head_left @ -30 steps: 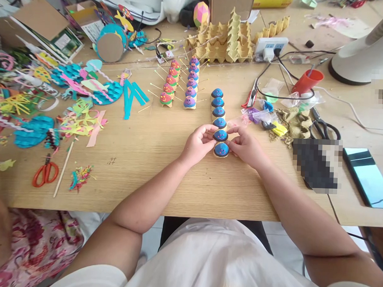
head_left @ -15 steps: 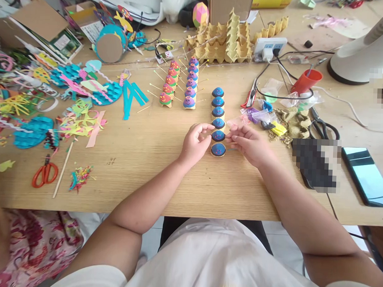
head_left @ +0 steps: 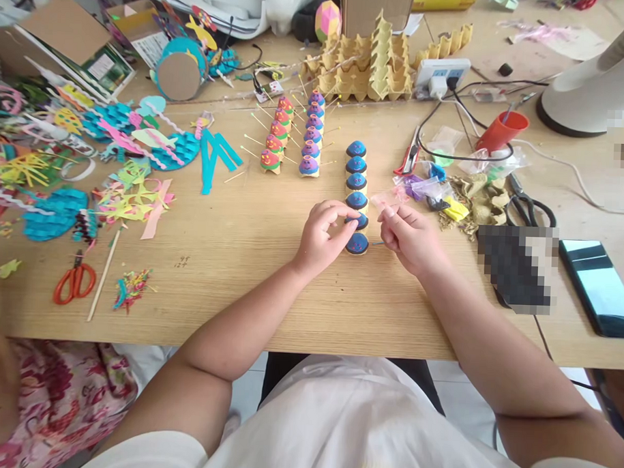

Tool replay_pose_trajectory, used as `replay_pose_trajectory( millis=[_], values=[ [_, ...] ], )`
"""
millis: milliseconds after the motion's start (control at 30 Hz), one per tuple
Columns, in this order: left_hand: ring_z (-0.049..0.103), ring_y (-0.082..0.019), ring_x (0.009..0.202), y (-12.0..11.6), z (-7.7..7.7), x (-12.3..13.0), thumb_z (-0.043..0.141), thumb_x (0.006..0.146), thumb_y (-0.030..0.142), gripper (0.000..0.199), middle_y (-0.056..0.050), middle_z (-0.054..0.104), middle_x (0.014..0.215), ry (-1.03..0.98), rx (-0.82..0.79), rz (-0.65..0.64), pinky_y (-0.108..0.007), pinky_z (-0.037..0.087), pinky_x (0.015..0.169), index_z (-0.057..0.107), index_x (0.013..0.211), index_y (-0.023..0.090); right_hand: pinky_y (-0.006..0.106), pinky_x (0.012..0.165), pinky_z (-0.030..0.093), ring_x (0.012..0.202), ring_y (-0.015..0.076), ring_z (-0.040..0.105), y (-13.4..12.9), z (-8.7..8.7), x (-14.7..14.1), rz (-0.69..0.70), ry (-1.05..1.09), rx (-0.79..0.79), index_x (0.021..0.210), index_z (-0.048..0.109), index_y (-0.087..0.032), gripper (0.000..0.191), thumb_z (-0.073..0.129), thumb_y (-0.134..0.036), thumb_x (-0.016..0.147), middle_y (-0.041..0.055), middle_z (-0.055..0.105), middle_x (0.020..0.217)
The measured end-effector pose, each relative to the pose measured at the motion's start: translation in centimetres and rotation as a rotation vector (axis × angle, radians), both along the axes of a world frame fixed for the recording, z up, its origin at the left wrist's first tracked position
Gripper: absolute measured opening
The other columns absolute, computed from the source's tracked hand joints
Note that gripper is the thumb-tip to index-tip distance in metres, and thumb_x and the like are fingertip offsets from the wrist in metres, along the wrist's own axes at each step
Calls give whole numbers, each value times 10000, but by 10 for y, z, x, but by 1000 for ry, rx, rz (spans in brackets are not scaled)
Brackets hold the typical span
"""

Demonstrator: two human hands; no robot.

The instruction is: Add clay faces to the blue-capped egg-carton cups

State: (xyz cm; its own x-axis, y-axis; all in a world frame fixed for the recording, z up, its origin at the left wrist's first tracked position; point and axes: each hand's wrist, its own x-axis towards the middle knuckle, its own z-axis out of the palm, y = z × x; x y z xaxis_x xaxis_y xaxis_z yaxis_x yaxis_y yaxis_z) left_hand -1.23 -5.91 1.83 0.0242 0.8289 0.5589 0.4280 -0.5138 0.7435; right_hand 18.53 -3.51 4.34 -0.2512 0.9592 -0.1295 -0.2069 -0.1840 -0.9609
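Observation:
A strip of egg-carton cups stands upright before me, each cup capped with a blue clay dome with a dark rim and small face marks. The thumb and forefinger of my left hand close on the second-nearest dome and partly cover it. Just right of the strip, my right hand is closed in a pinch, apart from the domes. Whatever its fingertips hold is too small to make out. Farther left stand a strip with purple domes and one with red and green domes, pins sticking out of their sides.
Clay bags, a red utility knife, black-handled scissors and a phone lie to the right. Orange scissors, a wooden stick and paper scraps lie left. Egg trays are behind.
My left fingers have moved slightly right onto the second-nearest dome. My right hand has drawn a little away from the strip, its fingers curling into a tighter pinch.

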Motion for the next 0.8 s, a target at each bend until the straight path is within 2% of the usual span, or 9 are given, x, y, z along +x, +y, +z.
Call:
replay_pose_trajectory(
  millis=[133,367,467,567,700,800],
  values=[
    [691,-178,1026,-1,-1,0,723,980,232,65,-44,777,1046,35,42,-17,-296,534,802,769,1025,237,247,444,145,448,55,311,-1,0,-1,26,16,-22,716,666,-206,601,940,-734,631,-86,413,477],
    [694,-176,1017,1,-3,-1,721,965,210,65,-44,775,1039,10,9,12,-285,533,771,766,1006,234,224,468,201,509,46,363,2,0,2,-27,54,-119,611,642,-189,609,1049,-621,474,-61,481,530],
    [696,-171,1007,1,-4,-1,715,965,197,68,-42,771,1035,-11,2,10,-279,531,762,760,1003,231,204,476,307,564,55,449,3,0,4,-51,52,-161,704,744,-185,566,1059,-592,469,-38,566,603],
    [693,-165,1008,1,-4,0,717,963,179,82,-37,767,1038,-25,5,3,-272,528,763,757,1011,232,192,559,463,671,72,574,3,1,6,-45,91,-181,847,826,-187,518,1046,-547,545,0,679,742],
    [691,-167,1023,0,-3,0,718,974,196,74,-36,764,1043,-19,14,5,-278,536,785,757,1021,237,218,682,573,760,91,672,3,-1,7,14,110,-154,1029,830,-221,460,1014,-408,651,7,763,886],
    [694,-176,1036,-1,-2,0,729,982,244,61,-42,767,1048,8,24,4,-289,544,787,767,1030,244,236,720,596,763,98,719,1,-4,6,26,79,-70,1022,787,-225,475,1016,-427,658,0,792,906]
  ],
)
